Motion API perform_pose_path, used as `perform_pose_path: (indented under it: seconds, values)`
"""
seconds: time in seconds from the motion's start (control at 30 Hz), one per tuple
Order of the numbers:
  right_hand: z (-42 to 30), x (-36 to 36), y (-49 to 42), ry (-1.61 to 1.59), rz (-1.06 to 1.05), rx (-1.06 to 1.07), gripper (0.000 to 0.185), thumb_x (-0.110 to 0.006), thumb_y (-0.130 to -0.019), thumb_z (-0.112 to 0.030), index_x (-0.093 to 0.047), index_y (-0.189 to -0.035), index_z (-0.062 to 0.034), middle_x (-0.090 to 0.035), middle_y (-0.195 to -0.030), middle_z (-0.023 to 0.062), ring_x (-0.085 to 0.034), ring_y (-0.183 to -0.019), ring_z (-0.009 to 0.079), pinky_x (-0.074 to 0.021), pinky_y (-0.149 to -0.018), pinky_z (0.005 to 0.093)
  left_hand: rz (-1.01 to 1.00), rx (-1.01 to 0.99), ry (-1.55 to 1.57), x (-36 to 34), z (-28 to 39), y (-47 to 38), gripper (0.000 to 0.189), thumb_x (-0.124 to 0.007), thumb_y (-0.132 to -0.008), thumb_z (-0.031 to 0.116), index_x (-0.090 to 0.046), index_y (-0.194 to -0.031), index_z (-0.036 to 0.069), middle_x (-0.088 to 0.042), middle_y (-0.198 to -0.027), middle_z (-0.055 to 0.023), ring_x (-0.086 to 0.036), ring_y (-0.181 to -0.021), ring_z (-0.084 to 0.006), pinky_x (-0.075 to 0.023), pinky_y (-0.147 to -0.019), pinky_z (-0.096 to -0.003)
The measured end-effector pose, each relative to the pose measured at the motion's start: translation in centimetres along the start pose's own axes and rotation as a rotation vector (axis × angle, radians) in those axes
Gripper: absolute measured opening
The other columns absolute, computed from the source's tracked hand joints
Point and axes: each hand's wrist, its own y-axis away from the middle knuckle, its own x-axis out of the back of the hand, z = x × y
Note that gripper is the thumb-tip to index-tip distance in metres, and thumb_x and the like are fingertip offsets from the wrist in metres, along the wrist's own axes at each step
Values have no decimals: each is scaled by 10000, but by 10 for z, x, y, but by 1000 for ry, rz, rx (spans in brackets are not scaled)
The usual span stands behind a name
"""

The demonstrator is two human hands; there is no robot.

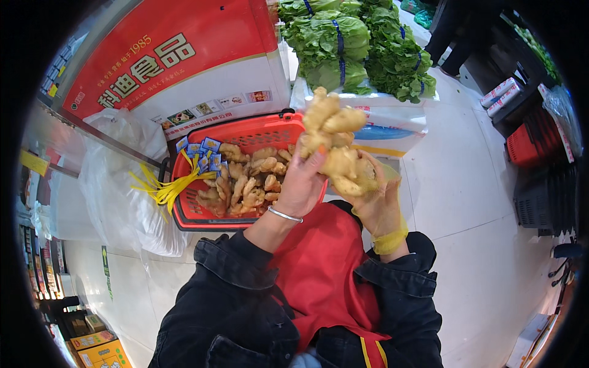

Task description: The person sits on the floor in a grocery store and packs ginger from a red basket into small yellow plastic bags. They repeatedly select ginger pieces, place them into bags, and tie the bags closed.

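A large, knobbly ginger root (333,124) is held up between both hands over my red apron. My left hand (294,191) grips its near left side, thumb on top. A yellow mesh net bag (390,241) is pulled over my right hand (379,214), which holds the root's lower right end through the netting. Partly behind my left forearm sits a red plastic shopping basket (253,124) containing many ginger pieces (241,184). At its left end lie a bunch of yellow net strips (172,188) and several small blue tags (209,154).
Banded lettuce bundles (331,41) are piled on white boxes (400,117) ahead. A red-and-white panel (152,64) bearing writing stands behind the basket, with white plastic bags (129,188) beside it. Stacked shopping baskets (529,147) stand right. Another person's legs (453,37) show at upper right.
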Motion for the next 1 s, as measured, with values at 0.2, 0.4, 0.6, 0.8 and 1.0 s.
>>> perform_pose_path:
  seconds: [0.2,0.4,0.6,0.8,1.0]
  values:
    - [-5,-8,2,165,-163,74,905,-623,-738,-553,-190,-1380,-84,-277,-1384,116,-361,-1240,306,-369,-971,521,249,-230,-116,-23,-13,1,494,-553,-887,164,-299,-1298,64,-454,-1211,-63,-512,-1057,-163,-456,-876,-320]
    - [-9,6,-5,92,-51,253,719,-718,-727,-182,-290,-1295,-78,-415,-1255,126,-461,-1143,253,-436,-912,394,109,-254,-640,-32,-42,16,570,-658,-791,53,-341,-1265,31,-455,-1183,-64,-458,-1091,-145,-405,-909,-283]
    - [-14,9,4,-29,91,154,509,-657,-746,-2,-394,-1177,-68,-513,-1124,114,-545,-1011,216,-484,-822,318,-1,-148,-432,-39,-21,12,485,-540,-886,164,-273,-1279,68,-401,-1193,-66,-436,-1103,-163,-372,-940,-293]
    - [-21,7,9,-27,-21,73,607,-688,-765,-139,-343,-1261,-81,-454,-1231,118,-492,-1126,306,-444,-902,513,-47,-313,-525,-54,-4,1,498,-494,-901,184,-224,-1311,99,-319,-1244,-84,-343,-1180,-190,-306,-990,-310]
    - [-30,-3,12,-31,-48,140,651,-675,-743,-72,-335,-1299,-58,-460,-1239,127,-529,-1082,298,-481,-880,467,-94,-323,-1000,-56,3,-2,348,-517,-867,239,-453,-1172,83,-399,-1142,-52,-404,-1095,-164,-324,-948,-293]
